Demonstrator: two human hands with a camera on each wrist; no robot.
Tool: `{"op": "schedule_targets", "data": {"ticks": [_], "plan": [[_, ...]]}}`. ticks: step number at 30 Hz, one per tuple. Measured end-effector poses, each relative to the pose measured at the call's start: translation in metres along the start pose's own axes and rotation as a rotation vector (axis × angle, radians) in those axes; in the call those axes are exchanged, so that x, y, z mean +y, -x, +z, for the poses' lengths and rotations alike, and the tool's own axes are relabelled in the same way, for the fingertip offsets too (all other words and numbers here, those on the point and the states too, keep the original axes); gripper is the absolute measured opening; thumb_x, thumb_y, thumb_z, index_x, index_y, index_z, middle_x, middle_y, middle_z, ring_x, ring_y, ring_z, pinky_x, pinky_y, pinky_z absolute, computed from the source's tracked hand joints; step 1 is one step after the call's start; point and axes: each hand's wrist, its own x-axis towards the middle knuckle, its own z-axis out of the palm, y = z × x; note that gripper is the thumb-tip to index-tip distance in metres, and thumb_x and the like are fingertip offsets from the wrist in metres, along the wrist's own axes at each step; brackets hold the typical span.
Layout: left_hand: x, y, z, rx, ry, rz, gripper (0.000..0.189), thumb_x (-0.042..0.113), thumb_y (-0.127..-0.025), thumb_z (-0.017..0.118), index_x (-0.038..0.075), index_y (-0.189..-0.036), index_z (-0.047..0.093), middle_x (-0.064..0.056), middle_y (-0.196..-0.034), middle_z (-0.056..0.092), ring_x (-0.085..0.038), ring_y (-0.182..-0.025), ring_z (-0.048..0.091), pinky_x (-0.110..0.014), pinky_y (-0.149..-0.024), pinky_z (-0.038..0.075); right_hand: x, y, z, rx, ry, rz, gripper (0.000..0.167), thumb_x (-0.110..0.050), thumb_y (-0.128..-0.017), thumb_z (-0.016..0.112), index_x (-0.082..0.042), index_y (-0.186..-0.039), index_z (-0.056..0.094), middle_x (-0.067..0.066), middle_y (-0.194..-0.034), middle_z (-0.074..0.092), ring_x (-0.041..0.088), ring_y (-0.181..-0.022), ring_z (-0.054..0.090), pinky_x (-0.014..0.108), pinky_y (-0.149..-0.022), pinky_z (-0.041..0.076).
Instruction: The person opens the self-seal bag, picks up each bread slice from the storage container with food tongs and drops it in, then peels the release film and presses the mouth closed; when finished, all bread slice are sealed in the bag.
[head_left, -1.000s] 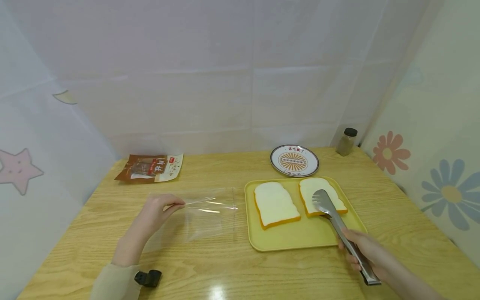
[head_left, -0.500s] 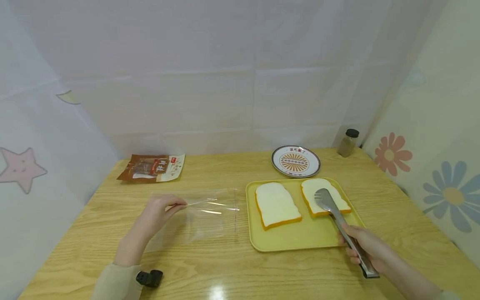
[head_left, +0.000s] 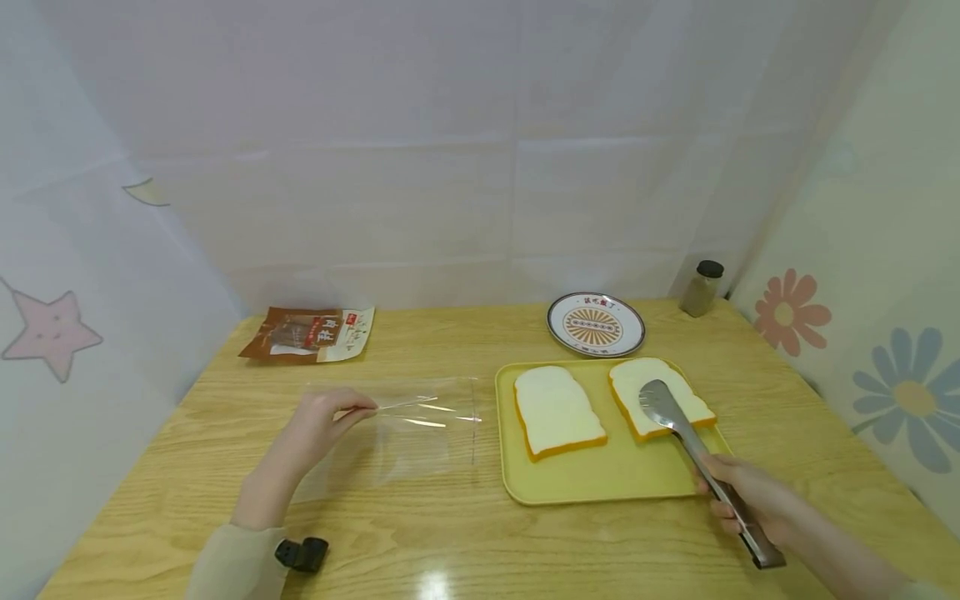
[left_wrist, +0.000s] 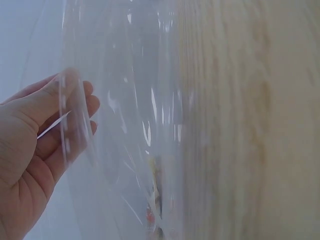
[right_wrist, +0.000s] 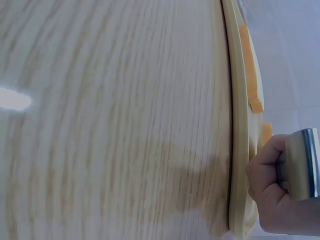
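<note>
My left hand pinches the edge of a clear plastic bag, its film raised off the table at the fingertips. In the left wrist view the bag hangs from the thumb and fingers. My right hand grips metal tongs by the handle. One tong arm lies across the top of the right bread slice; the lower arm is hidden. The left bread slice lies flat on the yellow tray. In the right wrist view my right hand is beside the tray rim.
Behind the tray stands a patterned plate. A jar with a black lid is at the back right corner. A brown food packet lies at the back left. Cloth walls enclose the wooden table.
The right bread slice has shifted a little to the right on the tray, along with the tongs and right hand. The left hand keeps its pinch on the bag. The head view has moved slightly.
</note>
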Motion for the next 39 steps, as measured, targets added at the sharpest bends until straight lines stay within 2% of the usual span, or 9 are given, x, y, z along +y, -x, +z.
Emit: {"op": "schedule_targets", "data": {"ticks": [5,10,16,25,28,33,39], "plan": [[0.000,0.000,-0.001,-0.001,0.008,-0.001,0.014,-0.005,-0.071,0.076,0.006,-0.080,0.074,-0.002,-0.079,0.073,-0.013,-0.071,0.068,-0.005,-0.069,0.048,-0.004,0.006,0.000,0.074,0.066,0.003,0.034,-0.036,-0.103,0.036,-0.008,-0.094,0.053,-0.007,-0.077,0.054,-0.001,-0.048,0.043,0.012,-0.043,0.041],[0.002,-0.001,-0.002,-0.009,0.001,-0.005,0.014,-0.003,-0.072,0.076,0.008,-0.081,0.074,-0.001,-0.080,0.073,-0.013,-0.071,0.068,-0.017,-0.066,0.055,-0.010,0.011,-0.001,0.143,0.161,0.013,0.039,-0.040,-0.102,0.038,-0.008,-0.088,0.056,-0.006,-0.068,0.054,0.001,-0.045,0.044,0.015,-0.039,0.041],[0.003,-0.001,-0.002,-0.009,-0.004,-0.012,0.015,-0.003,-0.072,0.076,0.009,-0.081,0.074,0.000,-0.080,0.073,-0.013,-0.072,0.068,-0.023,-0.065,0.057,-0.016,0.014,-0.006,0.095,0.181,-0.026,0.037,-0.039,-0.102,0.037,-0.007,-0.090,0.051,-0.006,-0.070,0.050,0.001,-0.046,0.040,0.016,-0.040,0.040],[0.004,-0.001,-0.002,-0.005,-0.005,-0.004,0.014,-0.003,-0.072,0.076,0.007,-0.082,0.075,-0.001,-0.080,0.073,-0.013,-0.071,0.068,-0.010,-0.067,0.052,-0.029,0.016,0.008,0.094,0.232,-0.006,0.041,-0.042,-0.099,0.045,-0.001,-0.097,0.053,-0.005,-0.069,0.049,0.003,-0.045,0.037,0.016,-0.039,0.036],[0.004,-0.001,-0.002,-0.004,-0.007,-0.001,0.014,-0.003,-0.072,0.076,0.006,-0.082,0.075,-0.002,-0.080,0.073,-0.014,-0.071,0.069,-0.014,-0.066,0.054,-0.033,0.013,0.015,0.067,0.250,-0.017,0.042,-0.041,-0.098,0.046,0.000,-0.098,0.053,-0.004,-0.068,0.048,0.004,-0.045,0.036,0.017,-0.038,0.034],[0.005,-0.001,-0.003,-0.014,-0.009,-0.013,0.013,-0.003,-0.073,0.075,0.005,-0.083,0.075,-0.004,-0.081,0.073,-0.016,-0.072,0.069,-0.025,-0.064,0.058,-0.037,0.004,0.028,-0.036,0.232,-0.037,0.039,-0.037,-0.099,0.046,0.002,-0.096,0.052,-0.004,-0.065,0.046,0.004,-0.042,0.034,0.017,-0.037,0.034],[0.006,-0.001,-0.003,-0.016,-0.019,-0.035,0.012,-0.002,-0.073,0.076,0.006,-0.082,0.075,-0.004,-0.081,0.074,-0.016,-0.073,0.070,-0.028,-0.066,0.059,-0.046,-0.011,0.043,-0.148,0.253,-0.078,0.039,-0.033,-0.099,0.047,0.005,-0.095,0.051,-0.004,-0.064,0.047,0.003,-0.041,0.034,0.017,-0.036,0.032]]}}
